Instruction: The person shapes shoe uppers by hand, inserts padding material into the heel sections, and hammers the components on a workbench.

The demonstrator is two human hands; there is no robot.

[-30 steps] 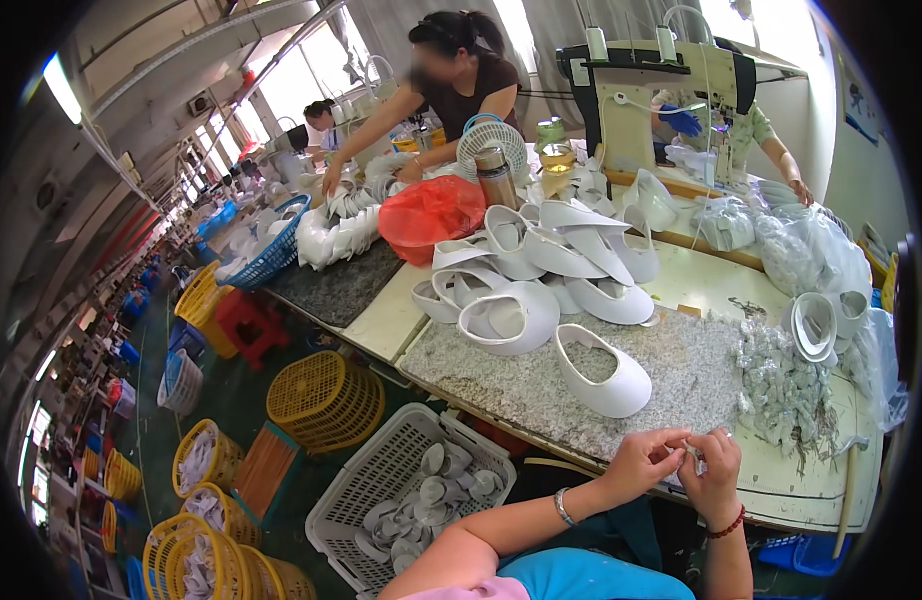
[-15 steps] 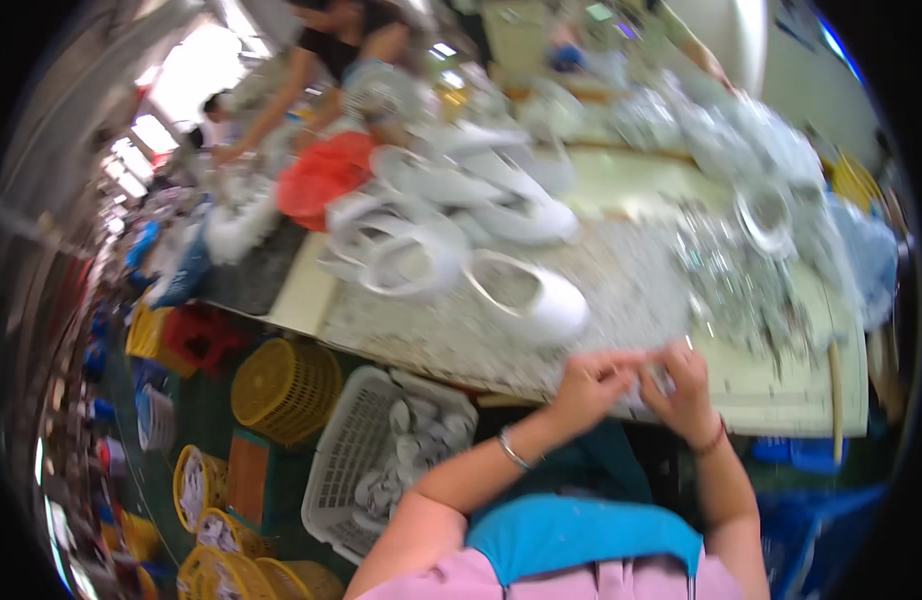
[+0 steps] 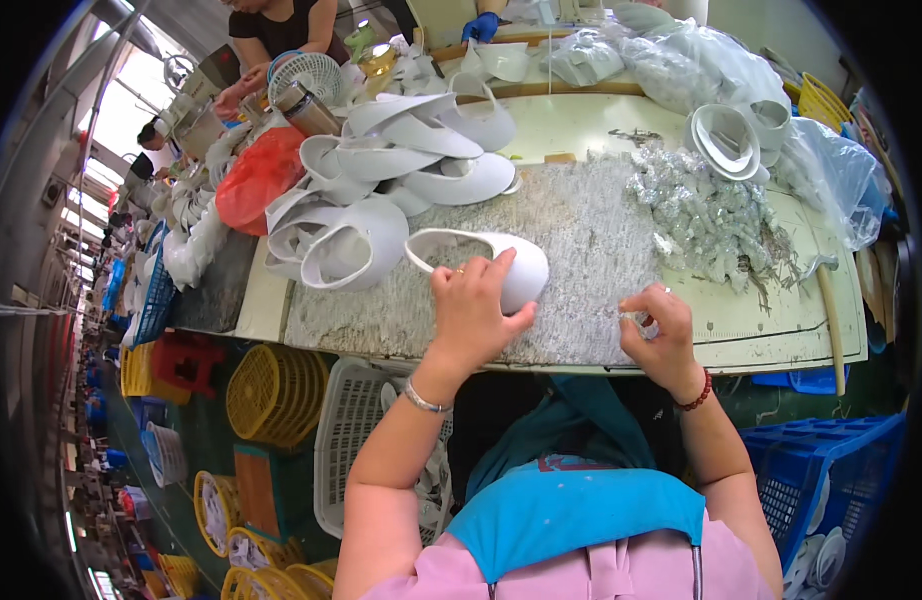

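Lying partly under left hand [image 3: 469, 308], white shoe upper [image 3: 527, 268]

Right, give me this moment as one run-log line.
left hand: touching white shoe upper | right hand: curled, hold unclear | nearby: heaped white uppers, silvery pile, wooden-handled hammer

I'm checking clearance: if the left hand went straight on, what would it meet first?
The left hand would meet the white shoe piece, which it seems to touch, though depth is unclear.

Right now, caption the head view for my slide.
Left hand on a white shoe upper, right hand curled nearby, more white uppers piled beyond on the workbench.
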